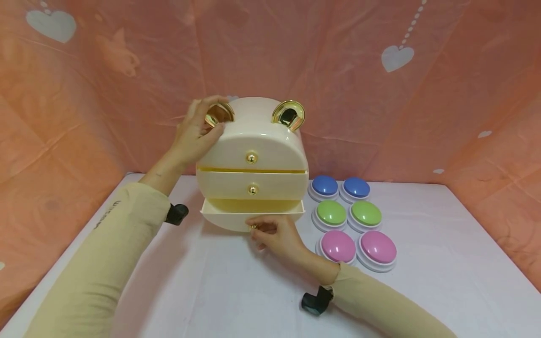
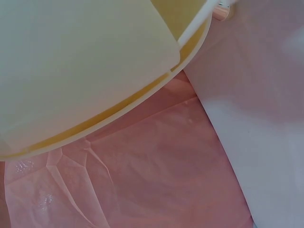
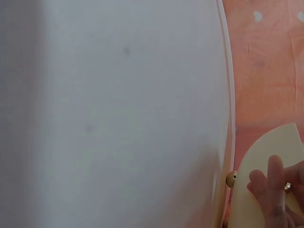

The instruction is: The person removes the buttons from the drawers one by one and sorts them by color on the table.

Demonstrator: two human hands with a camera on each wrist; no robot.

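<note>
A cream plastic drawer box with a rounded top and two gold ears (image 1: 252,159) stands on the white table (image 1: 444,263), near its back edge and in front of the pink cloth backdrop with white hearts (image 1: 359,70). The left hand (image 1: 198,134) rests on the upper left side of the box, with its fingers curled around the left gold ear (image 1: 219,114), so it grips the box there. The right hand (image 1: 274,234) is low in front of the box and pinches the small gold knob (image 1: 253,226) of the bottom drawer (image 1: 252,213) between thumb and fingers. This bottom drawer stands out a little from the box, while the middle drawer (image 1: 252,185) and the top drawer (image 1: 252,150) sit flush. In the right wrist view, a fingertip (image 3: 274,173) lies on the cream drawer front. Just to the right of the box, six round dome buttons stand in two columns: two blue ones (image 1: 340,188) at the back, two green ones (image 1: 348,214) in the middle, two pink ones (image 1: 357,248) in front.
</note>
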